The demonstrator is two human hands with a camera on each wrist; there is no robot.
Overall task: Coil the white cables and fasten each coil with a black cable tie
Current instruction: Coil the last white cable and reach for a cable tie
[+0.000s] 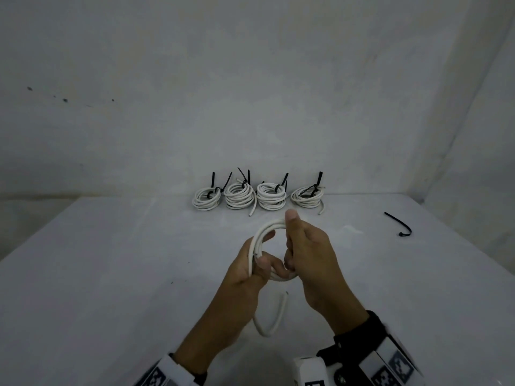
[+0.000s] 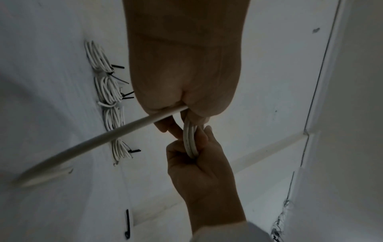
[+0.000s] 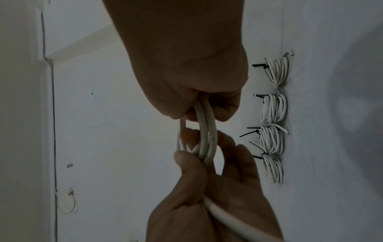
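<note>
A white cable coil [image 1: 266,228] hangs above the table, held between both hands. My left hand [image 1: 263,264] grips the coil's left side, thumb pressed over the strands. My right hand [image 1: 295,240] grips the right side with its thumb pointing up. The cable's loose tail [image 1: 274,316] loops down below the hands to the table. In the left wrist view the coil [image 2: 189,142] runs from my left hand [image 2: 182,117] into the right hand [image 2: 199,163]. In the right wrist view the right hand [image 3: 207,104] and left hand [image 3: 199,165] both clasp the coil [image 3: 207,134]. One loose black cable tie [image 1: 399,225] lies at the right.
Several tied white coils [image 1: 271,196] with black ties sticking up stand in a row at the table's back edge [image 1: 111,196], against the wall. A side wall [image 1: 473,135] closes the right. The wrist views show the same row of coils [image 2: 110,91] [image 3: 273,108].
</note>
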